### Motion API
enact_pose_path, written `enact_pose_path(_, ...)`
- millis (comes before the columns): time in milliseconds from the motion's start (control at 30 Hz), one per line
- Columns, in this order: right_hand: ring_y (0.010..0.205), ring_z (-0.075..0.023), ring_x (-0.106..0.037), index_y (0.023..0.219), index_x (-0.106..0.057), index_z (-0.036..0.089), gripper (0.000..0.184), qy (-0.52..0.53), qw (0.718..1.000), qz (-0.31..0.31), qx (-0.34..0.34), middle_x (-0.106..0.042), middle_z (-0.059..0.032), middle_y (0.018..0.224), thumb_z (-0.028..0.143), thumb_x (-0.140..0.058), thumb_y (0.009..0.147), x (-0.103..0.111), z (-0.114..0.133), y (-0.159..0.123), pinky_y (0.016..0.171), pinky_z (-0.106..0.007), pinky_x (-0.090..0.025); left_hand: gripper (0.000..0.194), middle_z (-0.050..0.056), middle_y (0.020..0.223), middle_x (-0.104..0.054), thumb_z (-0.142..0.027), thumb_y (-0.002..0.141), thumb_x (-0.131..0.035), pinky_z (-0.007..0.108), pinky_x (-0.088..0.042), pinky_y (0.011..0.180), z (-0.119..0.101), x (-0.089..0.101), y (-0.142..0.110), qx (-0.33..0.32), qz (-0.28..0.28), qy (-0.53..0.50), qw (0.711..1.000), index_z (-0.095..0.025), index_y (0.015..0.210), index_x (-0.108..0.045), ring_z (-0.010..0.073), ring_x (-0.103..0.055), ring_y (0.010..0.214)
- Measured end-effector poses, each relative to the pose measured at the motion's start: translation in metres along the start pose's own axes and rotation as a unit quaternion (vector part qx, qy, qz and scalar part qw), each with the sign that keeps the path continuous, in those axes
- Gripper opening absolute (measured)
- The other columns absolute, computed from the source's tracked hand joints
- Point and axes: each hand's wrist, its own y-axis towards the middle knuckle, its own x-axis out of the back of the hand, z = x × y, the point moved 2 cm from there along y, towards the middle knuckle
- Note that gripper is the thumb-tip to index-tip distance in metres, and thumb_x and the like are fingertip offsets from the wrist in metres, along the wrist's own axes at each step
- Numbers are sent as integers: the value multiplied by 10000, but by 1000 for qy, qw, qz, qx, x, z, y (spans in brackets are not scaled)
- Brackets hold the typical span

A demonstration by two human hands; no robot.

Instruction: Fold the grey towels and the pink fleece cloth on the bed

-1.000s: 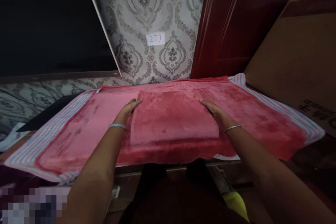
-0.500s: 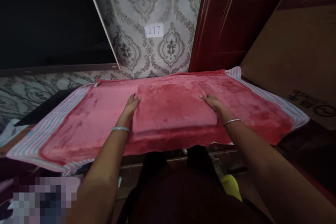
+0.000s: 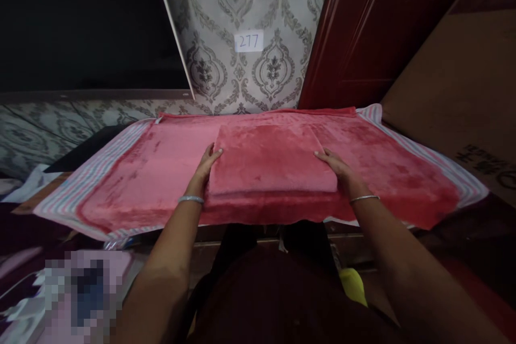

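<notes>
A folded pink-red plush blanket (image 3: 270, 161) lies flat, its thick front fold toward me. Gripping its left edge is my left hand (image 3: 208, 162), thumb on top and the other fingers partly hidden by the side. My right hand (image 3: 335, 164) grips the right edge in the same way, with the thumb resting on the upper face. Underneath spreads a larger pink plush blanket (image 3: 169, 172) with a striped border along its left and right ends. I cannot tell whether the folded piece is lifted off the lower one.
Behind the blankets is a patterned wall with a paper label (image 3: 249, 41) reading 277. A large dark screen (image 3: 88, 21) stands at the left back. On the right are a dark red door (image 3: 363, 37) and a big cardboard box (image 3: 451, 75). Something yellow (image 3: 352, 285) is below.
The camera view has shifted slightly. Both hands keep their places at the sides of the folded blanket, which looks nearly the same.
</notes>
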Motion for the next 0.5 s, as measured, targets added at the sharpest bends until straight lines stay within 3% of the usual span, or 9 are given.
enact_pose_path(167, 958, -276, -717, 1155, -684, 205, 535, 0, 998, 1, 57, -770, -84, 1072, 507, -783, 725, -3, -5, -3, 879, -423, -577, 696, 144, 1570, -487, -384, 801, -785, 350, -383, 1192, 3, -1, 6, -26, -25, 13, 999, -194, 1426, -546, 278, -422, 1478)
enact_pose_path(333, 993, -295, -716, 1142, -704, 205, 622, 21, 996, -22, 86, -776, -86, 1034, 633, -777, 697, -7, -8, -1, 889, -448, -580, 690, 156, 1539, -520, -363, 786, -784, 416, -395, 1190, 1, 4, 9, -3, -32, 14, 999, -192, 1414, -558, 305, -455, 1454)
enact_pose_path(500, 995, -298, -723, 1110, -718, 196, 655, 53, 994, -24, 95, -777, -86, 1046, 635, -811, 632, -8, -9, 1, 927, -455, -578, 620, 128, 1503, -567, -415, 763, -770, 406, -390, 1191, -4, 7, 8, -15, -57, 33, 998, -232, 1337, -629, 319, -391, 1495)
